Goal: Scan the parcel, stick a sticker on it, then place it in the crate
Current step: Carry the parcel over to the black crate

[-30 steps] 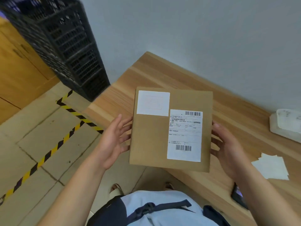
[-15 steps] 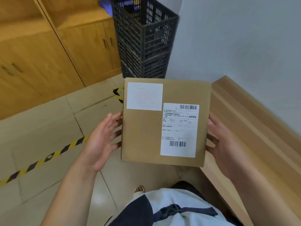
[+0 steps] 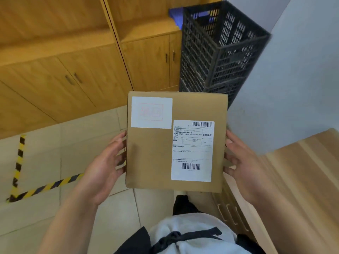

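Note:
A flat brown cardboard parcel [image 3: 152, 156] is held level in front of me over the floor. My left hand [image 3: 104, 167] presses its left edge and my right hand [image 3: 242, 162] its right edge. On its top face sit a white sticker [image 3: 151, 112] with a faint red stamp at the upper left and a white shipping label [image 3: 192, 150] with two barcodes at the right. A tall stack of black lattice crates [image 3: 220, 52] stands just beyond the parcel against the white wall; the inside of the top crate is hidden.
Wooden cabinets [image 3: 73, 66] line the left and back. A wooden table [image 3: 297, 180] lies at my right. Yellow-black hazard tape [image 3: 44, 186] marks the tiled floor at the left. Something blue [image 3: 176, 15] shows behind the crates.
I have turned left, away from the table, carrying the parcel in both hands. The crate stack has come from the upper left to straight ahead and closer.

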A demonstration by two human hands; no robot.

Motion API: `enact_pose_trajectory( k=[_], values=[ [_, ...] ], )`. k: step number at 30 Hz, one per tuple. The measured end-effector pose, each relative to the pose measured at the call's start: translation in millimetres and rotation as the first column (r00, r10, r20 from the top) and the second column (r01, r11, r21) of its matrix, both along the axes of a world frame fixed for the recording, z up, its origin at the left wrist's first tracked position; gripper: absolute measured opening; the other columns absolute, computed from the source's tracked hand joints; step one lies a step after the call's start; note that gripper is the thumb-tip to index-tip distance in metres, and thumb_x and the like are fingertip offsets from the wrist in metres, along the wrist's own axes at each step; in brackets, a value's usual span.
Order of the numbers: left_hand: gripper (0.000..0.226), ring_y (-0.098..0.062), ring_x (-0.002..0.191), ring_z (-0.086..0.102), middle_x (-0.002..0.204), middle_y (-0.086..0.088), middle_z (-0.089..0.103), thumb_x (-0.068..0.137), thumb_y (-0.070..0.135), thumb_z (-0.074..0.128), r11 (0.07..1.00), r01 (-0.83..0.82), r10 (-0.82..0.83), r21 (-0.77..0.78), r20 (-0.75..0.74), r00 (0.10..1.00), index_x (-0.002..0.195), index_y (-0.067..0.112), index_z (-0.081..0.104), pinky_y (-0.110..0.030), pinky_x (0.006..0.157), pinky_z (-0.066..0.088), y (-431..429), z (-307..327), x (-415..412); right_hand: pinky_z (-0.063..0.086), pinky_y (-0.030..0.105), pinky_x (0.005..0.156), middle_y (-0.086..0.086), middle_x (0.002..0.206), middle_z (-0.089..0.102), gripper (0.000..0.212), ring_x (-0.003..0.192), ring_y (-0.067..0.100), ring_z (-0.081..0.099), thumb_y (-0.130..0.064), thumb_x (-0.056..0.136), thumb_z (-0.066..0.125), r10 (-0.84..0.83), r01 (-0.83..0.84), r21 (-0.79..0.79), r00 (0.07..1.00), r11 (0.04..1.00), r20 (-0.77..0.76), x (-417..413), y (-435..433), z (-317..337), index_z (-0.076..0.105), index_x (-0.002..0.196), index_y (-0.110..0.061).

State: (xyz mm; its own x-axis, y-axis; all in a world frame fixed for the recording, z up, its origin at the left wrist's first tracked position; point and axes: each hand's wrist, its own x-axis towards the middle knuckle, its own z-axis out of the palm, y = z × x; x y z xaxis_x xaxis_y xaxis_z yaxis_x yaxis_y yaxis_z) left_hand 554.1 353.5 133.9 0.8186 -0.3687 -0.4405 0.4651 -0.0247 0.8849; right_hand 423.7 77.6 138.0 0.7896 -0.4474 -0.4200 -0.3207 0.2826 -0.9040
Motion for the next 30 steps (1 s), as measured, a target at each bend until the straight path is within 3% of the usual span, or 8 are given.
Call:
enact_pose_trajectory(
  k=[4,9,14,19,26,30],
  values=[
    [0.039,-0.015,0.124,0.057,0.132,0.013,0.065,0.088,0.050,0.050,0.998,-0.043,0.041,0.044,0.044,0.998,0.125,0.044,0.063,-0.046,0.100,0.045,-28,22,58,0.043,0.046,0.104,-0.022,0.130,0.068,0.036,0.126,0.008,0.059,-0.038,0.102,0.047,0.041,-0.041,0.000,0.997,0.999,0.058,73,-29,6,0.057,0.135,-0.049],
    [0.040,-0.020,0.131,0.053,0.139,0.010,0.060,0.098,0.050,0.041,0.996,-0.050,0.045,0.075,0.060,0.997,0.132,0.040,0.060,-0.054,0.109,0.039,-58,28,125,0.045,0.047,0.101,-0.023,0.124,0.070,0.031,0.121,0.005,0.060,-0.035,0.101,0.050,0.047,-0.049,0.012,0.995,0.999,0.086,138,-61,6,0.061,0.125,-0.052],
    [0.033,-0.009,0.124,0.056,0.129,0.020,0.065,0.094,0.053,0.041,0.994,-0.056,0.049,0.096,0.079,0.996,0.119,0.049,0.064,-0.042,0.100,0.044,-67,28,181,0.044,0.051,0.102,-0.018,0.129,0.069,0.037,0.125,0.012,0.060,-0.028,0.102,0.050,0.098,-0.100,0.025,0.991,0.995,0.086,200,-72,0,0.058,0.132,-0.047],
    [0.036,-0.011,0.126,0.056,0.131,0.019,0.065,0.099,0.047,0.040,0.995,-0.062,0.059,0.073,0.043,0.997,0.127,0.045,0.062,-0.045,0.102,0.043,-66,19,249,0.049,0.046,0.095,-0.018,0.118,0.074,0.038,0.108,0.006,0.069,-0.022,0.100,0.053,0.134,-0.133,-0.029,0.990,0.991,0.034,271,-73,1,0.062,0.117,-0.055],
    [0.045,-0.011,0.129,0.053,0.137,0.018,0.061,0.087,0.055,0.048,0.997,0.078,-0.078,-0.003,0.037,0.996,0.129,0.047,0.059,-0.045,0.106,0.042,-89,13,391,0.047,0.049,0.099,-0.018,0.123,0.072,0.043,0.117,0.015,0.066,-0.020,0.100,0.050,0.002,0.000,-0.101,1.000,0.995,0.028,380,-78,17,0.060,0.126,-0.052],
    [0.049,-0.012,0.130,0.053,0.138,0.018,0.060,0.084,0.056,0.049,0.979,0.201,-0.199,-0.038,0.036,0.979,0.131,0.047,0.058,-0.046,0.107,0.042,-108,20,477,0.048,0.041,0.084,-0.013,0.120,0.074,0.045,0.090,0.002,0.072,-0.015,0.099,0.050,-0.155,0.157,-0.132,0.988,0.979,0.028,437,-79,27,0.064,0.120,-0.052]
  ],
)
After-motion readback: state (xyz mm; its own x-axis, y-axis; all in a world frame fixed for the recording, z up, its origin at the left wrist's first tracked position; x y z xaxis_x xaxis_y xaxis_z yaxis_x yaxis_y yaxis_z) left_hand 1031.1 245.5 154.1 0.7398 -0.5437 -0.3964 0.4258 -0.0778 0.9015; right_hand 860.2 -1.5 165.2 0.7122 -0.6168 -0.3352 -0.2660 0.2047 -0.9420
